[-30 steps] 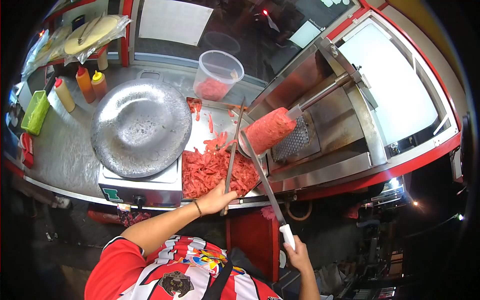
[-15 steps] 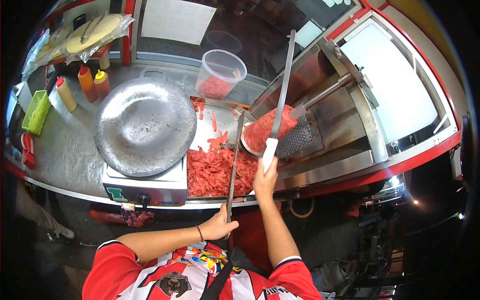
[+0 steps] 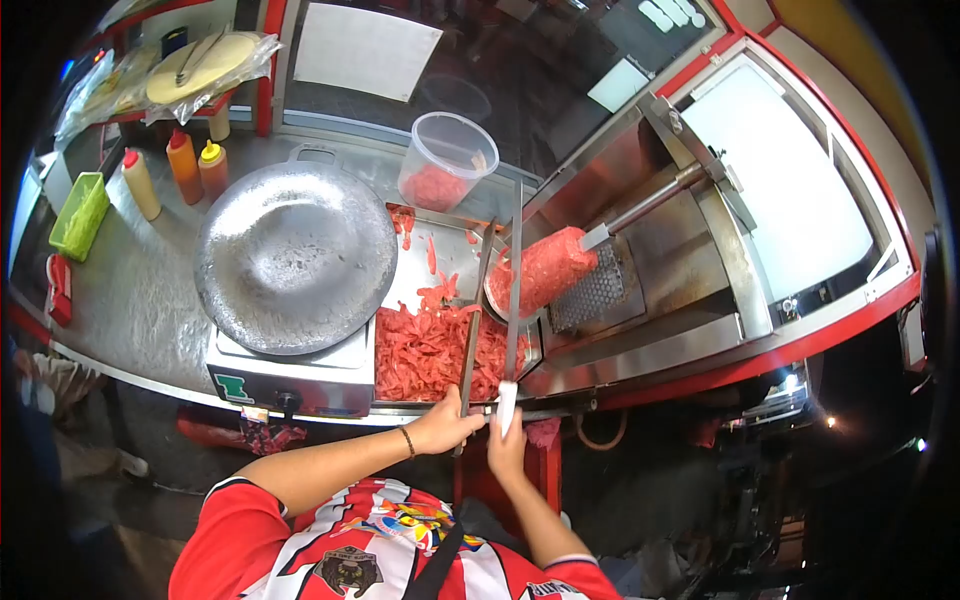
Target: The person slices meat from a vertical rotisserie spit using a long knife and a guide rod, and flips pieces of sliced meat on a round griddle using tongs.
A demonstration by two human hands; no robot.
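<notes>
My left hand is closed round the lower end of a long, flat metal bar, which slants up across the meat tray. Its exact kind is unclear. In my right hand is a long knife, gripped by its white handle, the blade pointing away from me. Both hands are close together at the counter's front edge. The blade crosses in front of the left end of a red meat cone on a metal spit. Sliced red meat fills the near part of the metal tray.
A domed metal griddle sits on a stove left of the tray. Behind stands a clear tub with red meat. Sauce bottles, a green container and flatbreads are at left. The grill housing is right.
My right hand has drawn the knife down toward me and left, so its blade now stands nearer the bar. The left hand has shifted slightly up with the bar.
</notes>
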